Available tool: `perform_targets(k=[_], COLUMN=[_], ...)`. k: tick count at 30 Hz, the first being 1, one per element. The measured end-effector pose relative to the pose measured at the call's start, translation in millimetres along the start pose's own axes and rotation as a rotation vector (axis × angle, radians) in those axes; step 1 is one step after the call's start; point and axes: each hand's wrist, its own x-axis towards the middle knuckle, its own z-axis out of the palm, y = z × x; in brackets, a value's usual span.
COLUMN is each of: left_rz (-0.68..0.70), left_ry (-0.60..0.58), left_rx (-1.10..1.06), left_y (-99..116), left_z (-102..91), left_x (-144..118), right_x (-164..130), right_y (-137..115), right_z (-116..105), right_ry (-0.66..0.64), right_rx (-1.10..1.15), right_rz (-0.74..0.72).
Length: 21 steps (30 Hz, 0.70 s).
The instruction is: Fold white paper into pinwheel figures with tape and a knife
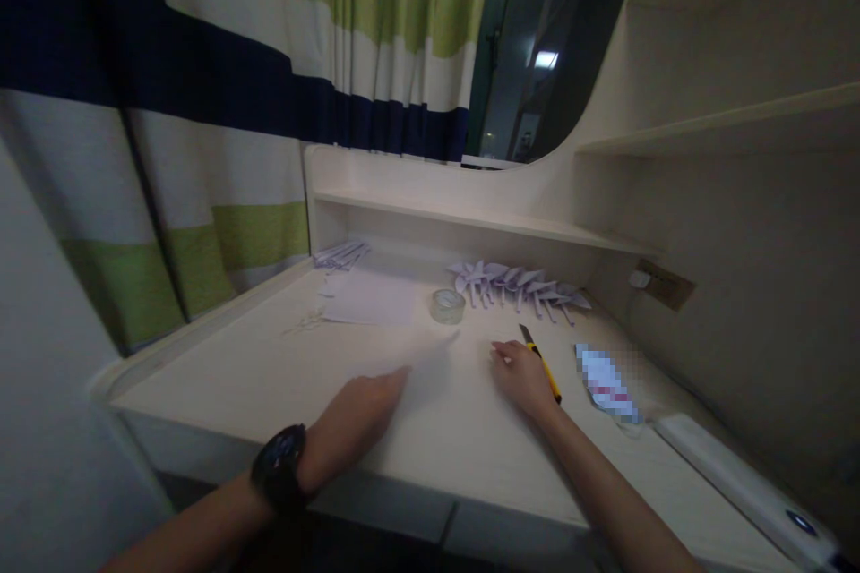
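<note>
My left hand (359, 407), with a black watch (279, 464) on its wrist, is closed on a pale, blurred piece of paper (430, 358) that stretches toward the centre of the desk. The fingers are partly hidden by the back of the hand. To the right, my right hand (522, 373) rests low over the desk, thumb and fingers drawn together; what they pinch, if anything, is too small to name. A yellow and black utility knife (549, 376) lies right beside it, partly behind the hand. Beyond both hands stands a roll of clear tape (447, 306).
Several paper pinwheels (517, 282) lie in a row at the back. Left of the tape are white sheets (369, 294) and thin paper sticks (341, 254). A blurred-out packet (608, 385) and a long white lamp-like bar (739, 483) lie at right. A shelf (457, 213) spans the back.
</note>
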Motion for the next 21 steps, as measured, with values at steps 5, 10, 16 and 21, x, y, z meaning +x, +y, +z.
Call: perform_targets(k=[5, 10, 16, 21], left_rz=[-0.204, -0.440, -0.460, -0.500], left_ry=[0.353, 0.524, 0.541, 0.491], left_rx=[-0.360, -0.817, -1.243, -1.429], left_y=[-5.1, -1.9, -17.8, -47.8], left_z=[-21.6, -31.0, -16.7, 7.8], left_x=[13.8, 38.3, 59.3, 66.9], right_x=[5.7, 18.1, 40.4, 46.3], right_y=[-12.8, -37.2, -48.4, -43.3], right_z=[10.2, 23.0, 31.3, 35.5], right_ry=[-0.188, -0.213, -0.065, 0.056], right_rx=[0.967, 1.328, 1.216, 1.134], right_rz=[0.176, 0.273, 0.354, 0.358])
